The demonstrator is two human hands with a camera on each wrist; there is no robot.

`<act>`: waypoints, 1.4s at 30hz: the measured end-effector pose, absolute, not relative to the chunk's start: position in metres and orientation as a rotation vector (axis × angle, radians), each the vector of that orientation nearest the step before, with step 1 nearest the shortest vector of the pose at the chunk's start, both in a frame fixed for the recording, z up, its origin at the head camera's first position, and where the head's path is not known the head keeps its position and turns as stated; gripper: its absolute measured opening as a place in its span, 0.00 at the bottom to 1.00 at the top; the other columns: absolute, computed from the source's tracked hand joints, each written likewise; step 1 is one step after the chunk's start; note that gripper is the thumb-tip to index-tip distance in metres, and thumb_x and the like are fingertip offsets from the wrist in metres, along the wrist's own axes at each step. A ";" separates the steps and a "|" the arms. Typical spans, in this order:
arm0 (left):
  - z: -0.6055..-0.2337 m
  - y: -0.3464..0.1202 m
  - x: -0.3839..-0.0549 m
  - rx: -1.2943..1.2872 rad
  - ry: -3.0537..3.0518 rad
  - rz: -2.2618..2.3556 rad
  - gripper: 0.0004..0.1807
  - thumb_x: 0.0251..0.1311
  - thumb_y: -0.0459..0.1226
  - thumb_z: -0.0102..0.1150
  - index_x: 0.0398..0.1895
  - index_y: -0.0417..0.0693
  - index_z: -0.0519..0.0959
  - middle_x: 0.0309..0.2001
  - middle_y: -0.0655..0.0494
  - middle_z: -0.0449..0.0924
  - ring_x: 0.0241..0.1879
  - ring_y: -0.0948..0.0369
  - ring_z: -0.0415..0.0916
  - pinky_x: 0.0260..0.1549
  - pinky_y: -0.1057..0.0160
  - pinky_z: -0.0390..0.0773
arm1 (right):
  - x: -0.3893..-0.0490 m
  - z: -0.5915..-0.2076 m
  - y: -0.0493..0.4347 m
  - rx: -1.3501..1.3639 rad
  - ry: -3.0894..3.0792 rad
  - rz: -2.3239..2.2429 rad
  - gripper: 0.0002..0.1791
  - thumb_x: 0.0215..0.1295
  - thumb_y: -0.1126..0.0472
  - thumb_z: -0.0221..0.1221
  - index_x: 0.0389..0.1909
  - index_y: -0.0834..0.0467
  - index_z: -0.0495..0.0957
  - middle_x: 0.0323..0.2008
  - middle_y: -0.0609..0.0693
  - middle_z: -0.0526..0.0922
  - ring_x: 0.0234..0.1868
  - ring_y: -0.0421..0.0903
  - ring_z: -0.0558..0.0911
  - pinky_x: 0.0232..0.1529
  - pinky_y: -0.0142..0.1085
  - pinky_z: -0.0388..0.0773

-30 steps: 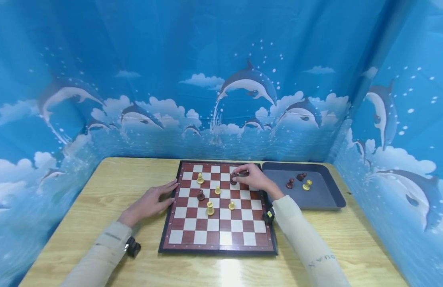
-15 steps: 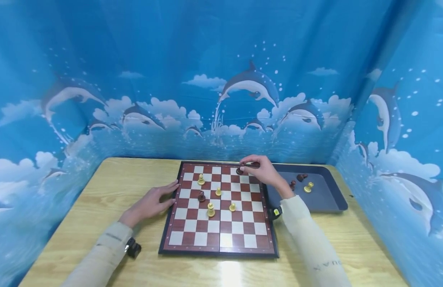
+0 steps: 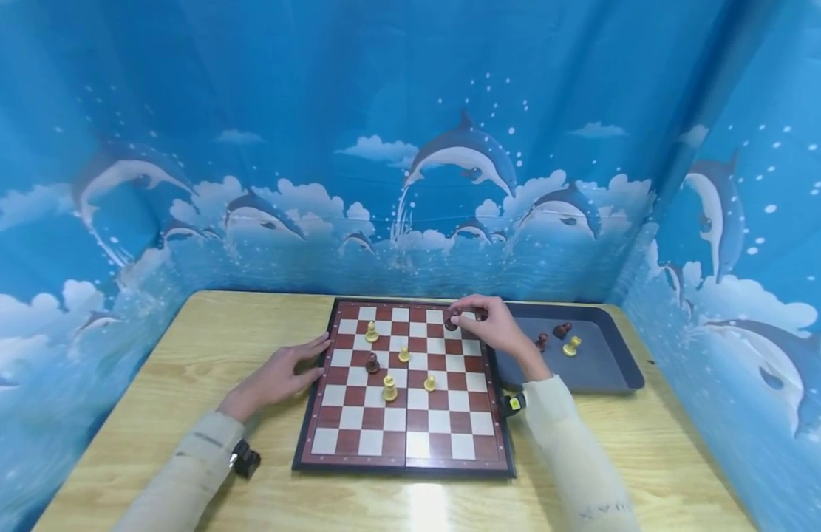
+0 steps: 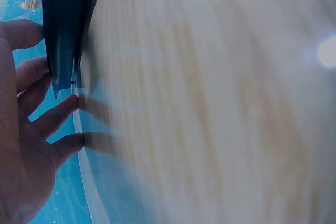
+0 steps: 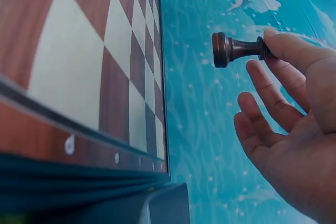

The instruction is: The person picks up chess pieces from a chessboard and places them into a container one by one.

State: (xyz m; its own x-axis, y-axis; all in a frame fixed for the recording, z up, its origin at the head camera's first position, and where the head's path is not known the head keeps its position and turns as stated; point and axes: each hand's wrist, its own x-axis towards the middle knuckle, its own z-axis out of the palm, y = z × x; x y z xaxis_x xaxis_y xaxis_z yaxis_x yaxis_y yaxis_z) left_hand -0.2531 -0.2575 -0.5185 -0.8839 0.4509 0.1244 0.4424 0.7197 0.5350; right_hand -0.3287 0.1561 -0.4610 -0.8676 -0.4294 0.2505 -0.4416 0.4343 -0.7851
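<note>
My right hand [image 3: 495,329] pinches a dark brown chess piece [image 3: 451,324] by its top, between thumb and index finger. In the right wrist view this piece [image 5: 239,49] hangs base toward the chessboard [image 5: 65,40], with a gap between them; its top is hidden by my fingertips. It is over the far right part of the board in the head view. My left hand [image 3: 277,375] rests at the board's left edge, fingers extended and their tips against it. On the squares stand several gold pieces, one of them a tall piece [image 3: 389,389], and one dark piece [image 3: 372,363].
Right of the board lies a grey tray [image 3: 606,362] holding two dark pieces and a gold piece [image 3: 571,346]. Its left side is partly behind my right forearm. A blue dolphin curtain [image 3: 304,133] rises behind the wooden table [image 3: 250,318].
My right hand has carried the dark piece rightward and toward the far edge, then slightly back toward me. The left hand and the standing pieces stay in place.
</note>
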 end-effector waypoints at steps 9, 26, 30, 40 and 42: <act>-0.517 -0.258 -0.253 0.780 2.916 0.891 0.31 0.63 0.47 0.54 0.67 0.47 0.62 0.70 0.52 0.56 0.66 0.48 0.58 0.63 0.48 0.61 | -0.318 -0.464 0.184 0.653 -2.664 1.445 0.14 0.60 0.52 0.61 0.46 0.50 0.81 0.49 0.48 0.80 0.53 0.49 0.75 0.57 0.57 0.68; -0.518 -0.259 -0.254 0.771 2.909 0.880 0.31 0.64 0.48 0.53 0.68 0.48 0.62 0.71 0.54 0.55 0.66 0.48 0.58 0.63 0.47 0.61 | -0.311 -0.458 0.223 0.452 -2.718 1.263 0.15 0.59 0.57 0.63 0.46 0.58 0.80 0.50 0.53 0.80 0.55 0.53 0.75 0.58 0.55 0.67; -0.516 -0.260 -0.255 0.744 2.906 0.873 0.31 0.64 0.49 0.52 0.68 0.49 0.61 0.71 0.55 0.54 0.67 0.48 0.57 0.63 0.47 0.61 | -0.313 -0.459 0.231 0.425 -2.701 1.226 0.14 0.59 0.57 0.63 0.45 0.57 0.81 0.48 0.53 0.81 0.53 0.53 0.75 0.57 0.55 0.68; -0.517 -0.259 -0.254 0.765 2.908 0.870 0.31 0.64 0.47 0.53 0.67 0.49 0.62 0.71 0.54 0.55 0.66 0.47 0.57 0.63 0.46 0.61 | -0.315 -0.466 0.256 0.334 -2.716 1.197 0.14 0.60 0.58 0.62 0.44 0.59 0.81 0.47 0.55 0.81 0.53 0.54 0.75 0.56 0.56 0.67; -0.517 -0.259 -0.254 0.760 2.909 0.866 0.31 0.64 0.48 0.53 0.68 0.49 0.62 0.71 0.54 0.55 0.66 0.47 0.58 0.63 0.46 0.61 | -0.315 -0.468 0.258 0.309 -2.723 1.185 0.15 0.60 0.58 0.62 0.45 0.60 0.81 0.47 0.56 0.81 0.53 0.55 0.75 0.56 0.56 0.67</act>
